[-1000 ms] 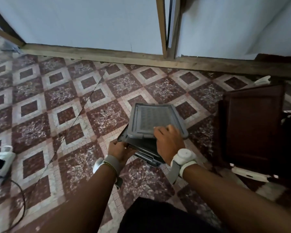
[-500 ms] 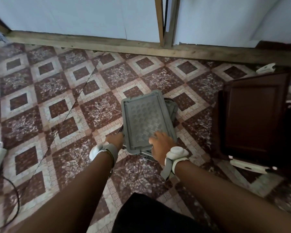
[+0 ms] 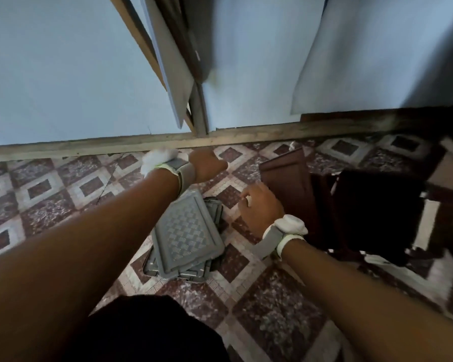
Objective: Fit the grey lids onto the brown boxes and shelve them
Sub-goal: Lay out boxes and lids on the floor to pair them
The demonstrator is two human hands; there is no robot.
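Note:
A stack of grey lids with a checkered top lies flat on the tiled floor between my forearms, with neither hand on it. My left hand hovers beyond the stack near the wooden floor rail, fingers curled in and holding nothing. My right hand is to the right of the lids, at the left side of a tilted brown box; its fingers are curled and blur hides whether they grip the box. A darker brown box sits just right of it.
Pale blue panels on a wooden frame with a low rail close off the far side. A loose panel leans at the middle post. My dark-clothed knee is at the bottom edge.
Both hands have let go of the grey lids, which now rest on the floor. The left hand moved forward, the right hand moved right toward the brown box. The view tilted upward.

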